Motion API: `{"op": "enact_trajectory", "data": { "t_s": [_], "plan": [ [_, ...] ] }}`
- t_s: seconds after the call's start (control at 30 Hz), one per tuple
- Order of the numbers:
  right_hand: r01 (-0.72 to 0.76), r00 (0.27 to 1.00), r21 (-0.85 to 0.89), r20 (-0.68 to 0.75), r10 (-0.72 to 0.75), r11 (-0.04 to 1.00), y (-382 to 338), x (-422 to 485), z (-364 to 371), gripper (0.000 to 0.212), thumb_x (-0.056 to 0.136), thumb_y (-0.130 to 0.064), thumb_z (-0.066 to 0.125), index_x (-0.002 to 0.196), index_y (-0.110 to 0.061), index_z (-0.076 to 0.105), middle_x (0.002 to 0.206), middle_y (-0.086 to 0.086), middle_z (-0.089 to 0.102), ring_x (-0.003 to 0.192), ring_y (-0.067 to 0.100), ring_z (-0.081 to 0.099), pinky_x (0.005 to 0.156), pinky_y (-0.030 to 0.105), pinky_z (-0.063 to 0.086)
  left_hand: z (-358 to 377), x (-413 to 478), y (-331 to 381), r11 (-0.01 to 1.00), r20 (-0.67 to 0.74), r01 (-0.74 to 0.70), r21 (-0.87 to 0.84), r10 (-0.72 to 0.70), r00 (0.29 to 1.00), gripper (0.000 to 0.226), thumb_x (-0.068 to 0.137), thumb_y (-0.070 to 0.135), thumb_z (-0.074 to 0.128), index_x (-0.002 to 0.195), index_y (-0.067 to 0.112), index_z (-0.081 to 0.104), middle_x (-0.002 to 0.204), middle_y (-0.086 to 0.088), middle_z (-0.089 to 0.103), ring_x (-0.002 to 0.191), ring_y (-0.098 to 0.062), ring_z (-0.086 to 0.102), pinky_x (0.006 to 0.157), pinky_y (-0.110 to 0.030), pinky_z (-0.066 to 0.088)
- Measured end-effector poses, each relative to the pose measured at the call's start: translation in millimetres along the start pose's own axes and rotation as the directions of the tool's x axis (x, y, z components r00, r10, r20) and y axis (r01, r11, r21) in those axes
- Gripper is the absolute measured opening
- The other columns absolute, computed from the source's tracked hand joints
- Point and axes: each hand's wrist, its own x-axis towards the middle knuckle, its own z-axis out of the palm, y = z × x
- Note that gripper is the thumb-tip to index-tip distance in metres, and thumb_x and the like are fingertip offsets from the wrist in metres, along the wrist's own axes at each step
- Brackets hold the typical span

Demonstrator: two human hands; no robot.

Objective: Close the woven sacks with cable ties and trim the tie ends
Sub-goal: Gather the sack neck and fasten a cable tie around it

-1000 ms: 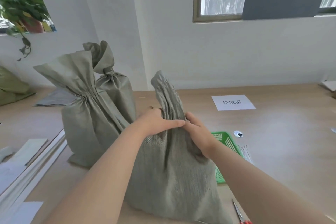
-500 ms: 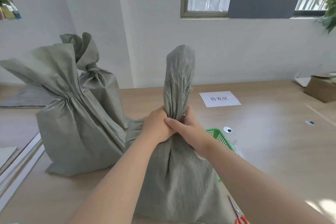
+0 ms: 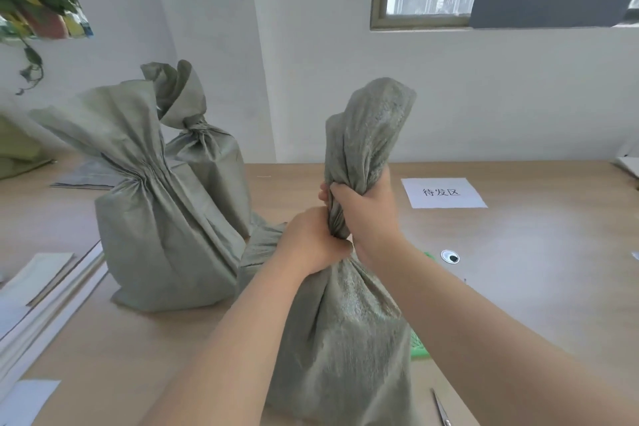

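1. Sack of grey-green woven plastic stands upright near the front edge of the pale wooden bench, about midway along it. Its mouth is bunched into a rope-like gathered neck that rises above both hands.
2. Left hand is clamped round the neck low down, at the sack's shoulder, probably to pin the contents and keep the gather tight. Right hand is wrapped round the neck just above, touching the left, seemingly squeezing the cloth narrow enough for a tie to circle it.
3. No cable tie shows on this neck, so closing looks not yet begun. One hand must let go to fetch a tie, and the gather could spring open then.
4. Green plastic mesh basket peeks out behind the sack's right side, and steel scissor blades lie at the front edge, right of the sack. Both are handy for the right hand, the blades likely for trimming.
5. Two further woven sacks, a larger one and a smaller one behind it, stand toward the bench's left and back with cinched necks. Whether ties hold them I cannot tell.
6. White paper label with printed characters lies toward the back edge, right of the hands.
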Motion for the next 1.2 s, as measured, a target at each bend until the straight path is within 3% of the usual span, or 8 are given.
{"op": "enact_trajectory", "data": {
  "t_s": [0.1,0.3,0.43,0.57,0.73,0.87,1.0,1.2],
  "plan": [
    [-0.01,0.996,0.152,0.088,-0.003,0.988,-6.5,1.8,2.6,0.043,0.087,0.01,0.057,0.122,-0.012,0.05,0.077,0.007,0.061,0.062,0.02,0.056,0.062,0.035,0.052,-5.3,-2.2,8.8,0.997,0.065,0.038,-0.064,-0.034,0.997,0.018,0.071,0.036,0.073,0.077,0.022,0.063,0.072,0.003,0.067,0.073,-0.017,0.064,0.065,-0.034,0.052],
    [-0.043,0.943,-0.008,0.329,0.043,0.999,-11.1,15.4,-10.6,0.051,0.071,0.003,0.082,0.111,-0.009,0.053,0.07,-0.009,0.059,0.056,0.009,0.052,0.063,0.035,0.046,5.1,-1.2,15.8,0.984,0.005,0.095,0.15,-0.096,0.995,0.053,0.067,0.043,0.071,0.112,0.024,0.054,0.091,0.01,0.059,0.101,-0.024,0.064,0.098,-0.044,0.048],
    [-0.089,0.915,-0.055,0.389,0.104,0.994,-13.1,18.7,-12.6,0.031,0.072,0.0,0.078,0.087,-0.009,0.052,0.053,-0.007,0.046,0.047,0.013,0.043,0.054,0.032,0.039,3.1,-4.5,20.5,0.983,0.011,0.123,0.133,-0.126,0.992,0.016,0.08,0.021,0.062,0.083,0.026,0.048,0.084,0.005,0.059,0.101,-0.028,0.06,0.106,-0.047,0.04],
    [-0.086,0.914,-0.092,0.39,0.115,0.992,-8.0,19.6,-14.0,0.028,0.08,-0.001,0.073,0.072,-0.007,0.046,0.05,0.005,0.036,0.049,0.021,0.038,0.051,0.03,0.04,-0.7,-6.1,19.1,0.992,0.047,0.081,0.096,-0.086,0.995,0.029,0.091,0.014,0.054,0.067,0.029,0.048,0.069,0.018,0.049,0.09,-0.024,0.055,0.107,-0.047,0.041],
    [-0.052,0.903,-0.129,0.417,0.101,0.99,1.4,24.3,-18.4,0.027,0.078,-0.009,0.077,0.1,-0.005,0.06,0.079,0.002,0.064,0.076,0.019,0.061,0.068,0.031,0.05,3.2,12.4,-4.1,0.993,0.049,0.063,0.096,-0.068,0.996,0.037,0.096,0.038,0.05,0.063,0.035,0.066,0.077,0.019,0.071,0.085,-0.009,0.059,0.109,-0.048,0.037],
    [-0.086,0.906,-0.165,0.398,0.145,0.983,8.5,30.3,-29.0,0.059,0.074,-0.019,0.083,0.125,-0.01,0.053,0.108,0.013,0.067,0.094,0.024,0.065,0.05,0.027,0.051,10.2,20.4,-9.1,0.991,-0.011,0.084,0.106,-0.084,0.996,0.037,0.091,0.055,0.052,0.071,0.031,0.071,0.073,0.012,0.072,0.081,-0.015,0.067,0.098,-0.045,0.046],
    [-0.063,0.925,-0.189,0.357,0.128,0.98,20.3,34.5,-54.3,0.07,0.071,-0.02,0.086,0.131,-0.022,0.051,0.122,0.004,0.068,0.115,0.019,0.065,0.093,0.043,0.055,17.8,27.5,-4.0,0.963,-0.061,0.118,0.242,-0.106,0.992,0.058,0.083,0.075,0.038,0.1,0.028,0.067,0.094,0.007,0.073,0.097,-0.024,0.067,0.097,-0.046,0.045],
    [-0.119,0.919,-0.39,0.305,0.25,0.913,31.6,31.9,-121.5,0.071,0.082,-0.027,0.079,0.142,-0.03,0.042,0.103,0.0,0.074,0.091,0.008,0.066,0.077,0.024,0.05,27.7,46.2,8.2,0.922,-0.062,0.124,0.366,-0.109,0.992,0.069,0.085,0.08,0.034,0.116,0.027,0.066,0.114,0.001,0.071,0.112,-0.027,0.064,0.099,-0.045,0.044]
  ]
}}
